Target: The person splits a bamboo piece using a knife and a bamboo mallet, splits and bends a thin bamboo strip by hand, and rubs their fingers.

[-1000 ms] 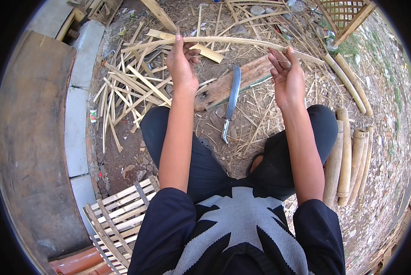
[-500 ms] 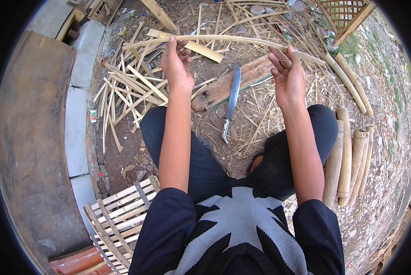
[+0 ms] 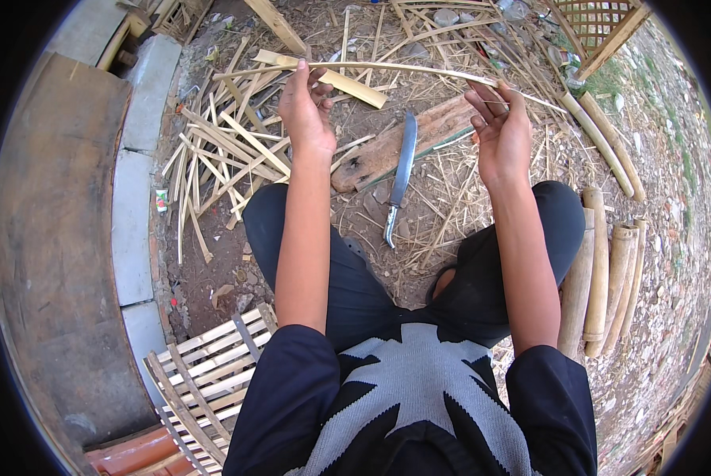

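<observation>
A long, thin bamboo strip (image 3: pixel 395 67) stretches across in front of me, bowed slightly upward in the middle. My left hand (image 3: pixel 306 111) pinches it near its left end, thumb up against it. Close to the other end, my right hand (image 3: pixel 500 131) grips the same strip between thumb and fingers. Below the strip, a machete (image 3: pixel 404 163) with a long grey blade lies with its handle toward me. Its blade rests across a worn wooden plank (image 3: pixel 371 163), and the handle reaches onto the dirt between my feet.
Loose bamboo strips (image 3: pixel 213 151) are heaped at the left. Several cut bamboo poles (image 3: pixel 596 270) lie on the right beside my knee. A slatted bamboo panel (image 3: pixel 213 357) is at the lower left, near grey concrete blocks (image 3: pixel 133 230). A lattice-sided wooden piece (image 3: pixel 601 32) stands at the far right.
The strip has turned about its length and now shows a narrower edge. Both hands keep their hold and have shifted only very slightly.
</observation>
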Motion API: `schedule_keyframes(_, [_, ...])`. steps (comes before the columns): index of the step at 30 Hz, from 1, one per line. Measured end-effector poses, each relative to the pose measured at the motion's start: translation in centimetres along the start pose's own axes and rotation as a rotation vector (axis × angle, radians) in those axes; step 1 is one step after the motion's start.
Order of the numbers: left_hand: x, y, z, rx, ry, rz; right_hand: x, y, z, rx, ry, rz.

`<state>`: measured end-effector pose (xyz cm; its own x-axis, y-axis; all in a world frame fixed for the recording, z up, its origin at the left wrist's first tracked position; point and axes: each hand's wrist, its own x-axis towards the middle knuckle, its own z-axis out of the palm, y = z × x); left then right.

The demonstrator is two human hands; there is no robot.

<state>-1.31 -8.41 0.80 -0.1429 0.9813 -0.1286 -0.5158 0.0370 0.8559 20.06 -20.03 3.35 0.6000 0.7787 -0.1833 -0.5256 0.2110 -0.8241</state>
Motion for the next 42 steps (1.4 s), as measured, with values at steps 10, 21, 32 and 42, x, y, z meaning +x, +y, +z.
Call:
schedule_keyframes(10, [0.1, -0.2, -0.1, -0.033, -0.001, -0.009, -0.2, -0.3, 0.3, -0.04, -0.059, 0.014])
schedule_keyframes(21, [-0.4, -0.6, 0.5, 0.254, -0.038, 0.108, -0.2, -0.2, 0.3, -0.057, -0.052, 0.023])
schedule_keyframes(32, [-2.2, -2.3, 1.9, 0.443, -0.326, 0.052, -0.8, 0.8, 0.7, -0.196, -0.093, 0.096])
schedule_keyframes(42, [0.1, -1.3, 0.5, 0.204, -0.066, 0.048, -1.3, 0.9, 1.0, -0.3, -0.205, 0.173])
